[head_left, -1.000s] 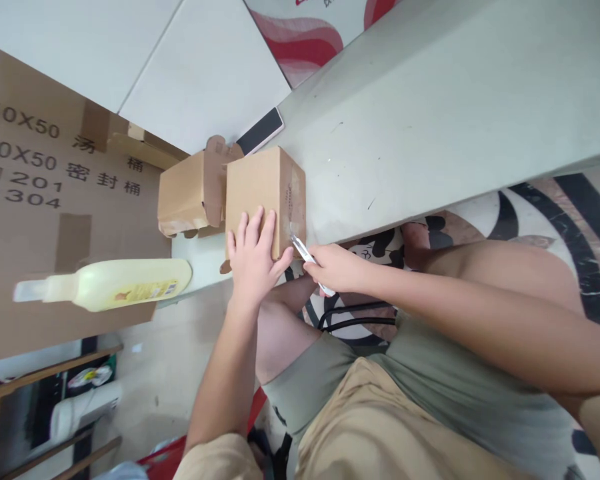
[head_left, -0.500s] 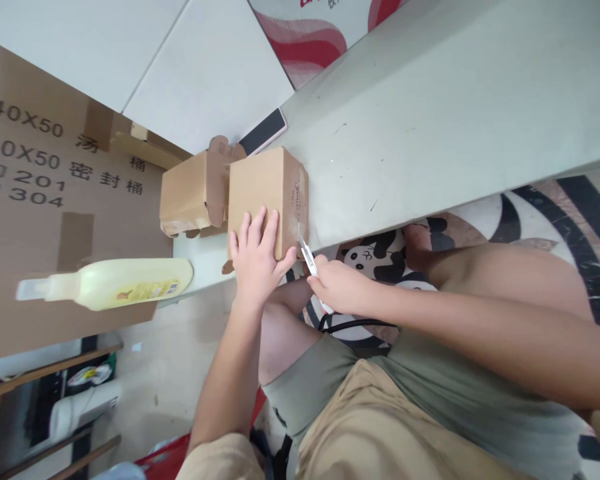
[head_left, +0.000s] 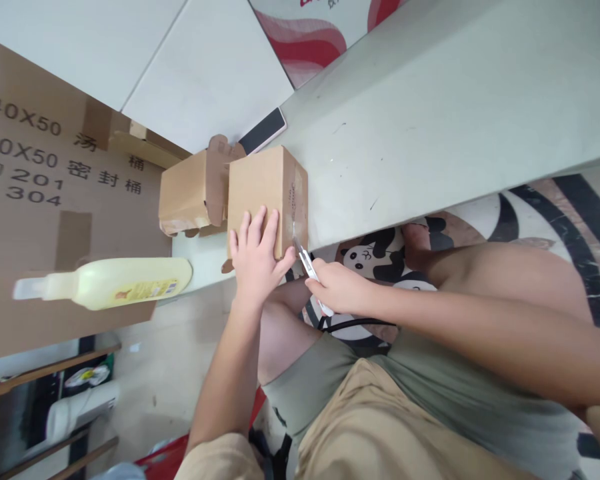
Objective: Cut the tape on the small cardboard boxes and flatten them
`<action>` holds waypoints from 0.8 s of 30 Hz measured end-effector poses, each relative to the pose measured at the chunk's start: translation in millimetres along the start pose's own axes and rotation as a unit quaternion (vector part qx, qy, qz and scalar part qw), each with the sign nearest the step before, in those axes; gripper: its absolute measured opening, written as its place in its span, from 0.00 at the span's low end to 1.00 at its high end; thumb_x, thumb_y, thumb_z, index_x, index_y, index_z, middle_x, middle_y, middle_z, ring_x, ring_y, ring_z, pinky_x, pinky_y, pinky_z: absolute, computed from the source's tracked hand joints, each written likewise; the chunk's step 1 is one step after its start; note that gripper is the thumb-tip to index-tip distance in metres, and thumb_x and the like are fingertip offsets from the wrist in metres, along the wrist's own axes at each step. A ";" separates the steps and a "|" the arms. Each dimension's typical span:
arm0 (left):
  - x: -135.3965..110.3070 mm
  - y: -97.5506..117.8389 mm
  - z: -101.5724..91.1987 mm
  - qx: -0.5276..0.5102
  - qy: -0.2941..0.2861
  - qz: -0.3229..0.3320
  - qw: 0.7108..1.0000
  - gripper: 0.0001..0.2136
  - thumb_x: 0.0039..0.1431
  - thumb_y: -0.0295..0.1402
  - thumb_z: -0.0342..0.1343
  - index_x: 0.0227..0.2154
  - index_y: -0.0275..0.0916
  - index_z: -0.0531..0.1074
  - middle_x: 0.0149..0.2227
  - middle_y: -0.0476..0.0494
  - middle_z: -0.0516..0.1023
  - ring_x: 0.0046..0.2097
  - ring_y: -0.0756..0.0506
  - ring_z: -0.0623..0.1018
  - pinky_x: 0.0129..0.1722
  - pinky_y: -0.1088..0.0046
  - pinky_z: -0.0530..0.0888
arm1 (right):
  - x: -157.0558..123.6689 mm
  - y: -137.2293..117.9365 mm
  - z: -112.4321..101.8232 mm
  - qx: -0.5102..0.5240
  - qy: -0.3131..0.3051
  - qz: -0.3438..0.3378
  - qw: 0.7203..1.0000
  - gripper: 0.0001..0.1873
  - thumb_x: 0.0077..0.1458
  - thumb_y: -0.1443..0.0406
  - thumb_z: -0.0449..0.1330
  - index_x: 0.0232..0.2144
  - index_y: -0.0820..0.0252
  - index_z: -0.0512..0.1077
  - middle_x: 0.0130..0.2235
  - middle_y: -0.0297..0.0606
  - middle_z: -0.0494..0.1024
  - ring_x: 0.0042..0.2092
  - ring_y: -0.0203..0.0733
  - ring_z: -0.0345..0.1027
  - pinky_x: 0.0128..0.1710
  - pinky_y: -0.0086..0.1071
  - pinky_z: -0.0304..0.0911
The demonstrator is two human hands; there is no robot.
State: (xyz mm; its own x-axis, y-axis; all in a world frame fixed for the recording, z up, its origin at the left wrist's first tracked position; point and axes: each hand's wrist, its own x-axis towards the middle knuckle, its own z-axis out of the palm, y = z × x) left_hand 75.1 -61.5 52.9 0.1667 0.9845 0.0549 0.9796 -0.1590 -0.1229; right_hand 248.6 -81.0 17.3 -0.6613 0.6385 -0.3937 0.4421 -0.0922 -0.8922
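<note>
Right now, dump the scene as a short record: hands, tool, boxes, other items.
left hand: flat on the nearer box, fingers spread
right hand: gripping knife
knife: blade out, tip at the nearer box's printed side; contact unclear
other box: left of it, flap sticking out
bottle: pale yellow, farther left
phone: behind boxes
</note>
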 end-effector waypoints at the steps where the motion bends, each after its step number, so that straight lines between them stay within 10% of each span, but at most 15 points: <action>1: -0.3 -0.4 0.2 0.000 0.001 0.001 1.000 0.33 0.56 0.43 0.53 0.65 0.39 0.62 0.68 0.36 0.59 0.69 0.30 0.56 0.65 0.44 0.51 | 1.1 1.4 -0.2 0.006 0.004 -0.001 1.000 0.09 0.63 0.65 0.46 0.41 0.65 0.64 0.28 0.43 0.79 0.26 0.41 0.74 0.29 0.30 0.60; 24: -1.0 1.7 1.5 -0.003 0.004 -0.006 1.000 0.33 0.55 0.42 0.54 0.65 0.41 0.62 0.68 0.37 0.59 0.69 0.31 0.56 0.66 0.45 0.51 | 12.2 2.3 -4.2 0.018 -0.013 -0.017 1.000 0.10 0.64 0.65 0.43 0.42 0.66 0.61 0.25 0.45 0.79 0.21 0.39 0.72 0.25 0.28 0.63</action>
State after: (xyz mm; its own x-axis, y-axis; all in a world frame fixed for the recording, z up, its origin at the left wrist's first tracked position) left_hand 76.4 -62.6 51.1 0.1566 0.9856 0.0632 0.9821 -0.1487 -0.1155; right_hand 244.1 -70.2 11.4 -0.6916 0.6213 -0.3684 0.3979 -0.0979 -0.9122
